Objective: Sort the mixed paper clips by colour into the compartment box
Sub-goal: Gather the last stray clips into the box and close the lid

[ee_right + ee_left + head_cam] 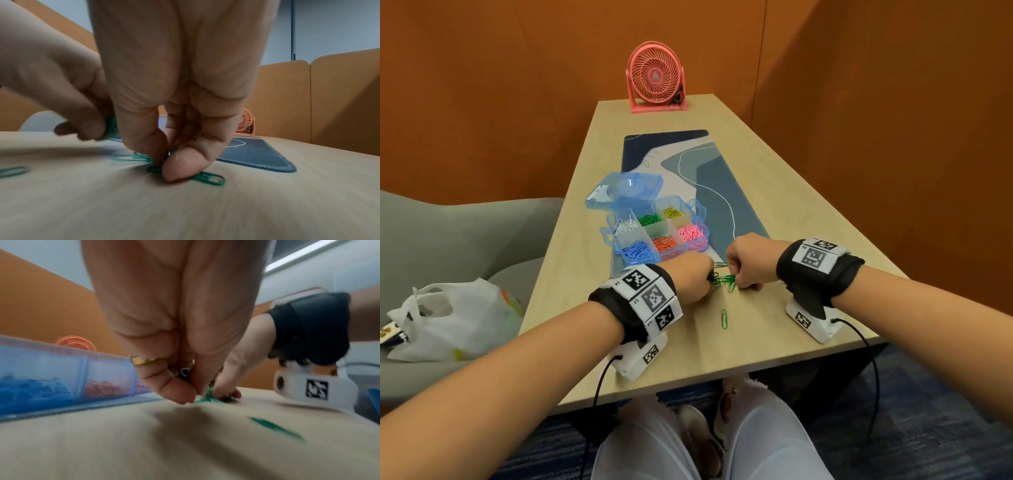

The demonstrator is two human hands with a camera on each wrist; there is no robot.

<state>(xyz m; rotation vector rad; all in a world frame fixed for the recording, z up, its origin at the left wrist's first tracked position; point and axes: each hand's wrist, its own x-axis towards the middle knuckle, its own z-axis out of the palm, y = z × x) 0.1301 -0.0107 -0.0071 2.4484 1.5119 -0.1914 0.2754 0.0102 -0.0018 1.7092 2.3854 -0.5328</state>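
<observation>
From the head view, both hands meet over a small heap of green paper clips (723, 278) on the pale tabletop (774, 329). The left hand (690, 279) comes in with its fingers curled down onto the heap's left edge, and the right hand (748, 262) is curled into the heap from the other side. One lone green clip (724, 318) lies apart, nearer the person than either hand. Just beyond the left hand sits the compartment box (659, 233), its blue lid (625, 190) tipped open; white, green, yellow, blue, orange and pink clips each lie in their own cells, and the middle cell looks bare. The box rests on a desk mat (719, 192). A pink fan (655, 77) stands at the far end, and a plastic bag (458, 318) lies on a grey seat off to the left of the left arm.

In the left wrist view, the left hand (174, 337) pinches green clips between thumb and fingertips, with more clips caught up in the curled palm. A gold ring (144, 360) shows on one finger. The right hand (232, 379) touches the tabletop just past it.

In the right wrist view, the right hand (180, 113) pinches green clips between thumb and forefinger, one clip pressed flat under the thumb tip. The left hand (68, 97), blurred, grips a green bunch beside it.
</observation>
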